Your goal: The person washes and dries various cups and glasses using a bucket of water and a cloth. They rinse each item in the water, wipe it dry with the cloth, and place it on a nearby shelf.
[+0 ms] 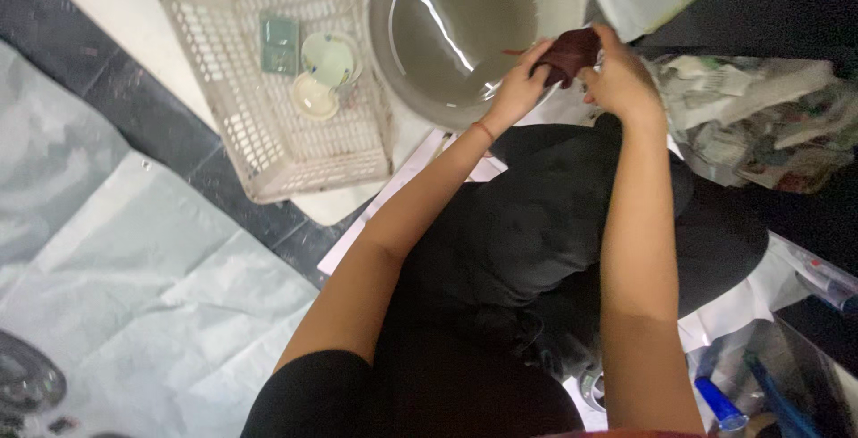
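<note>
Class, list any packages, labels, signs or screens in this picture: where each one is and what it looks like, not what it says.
Green packet: small flat rectangle, lying in the white basket beside two round lids.
Crumpled printed paper: right of the right hand, whitish with coloured patches.
Signs or screens: none seen.

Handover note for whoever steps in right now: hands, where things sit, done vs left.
Left hand and right hand: both grip the dark red cloth, bunched between them at the rim of the basin.
Basin holds murky water, on the floor in front of the knees.
White plastic basket sits left of the basin, with a green block and two small round dishes inside.
Done: cloth is in hand at the basin.
Left: cannot tell if it is wet or rinsed yet.
</note>
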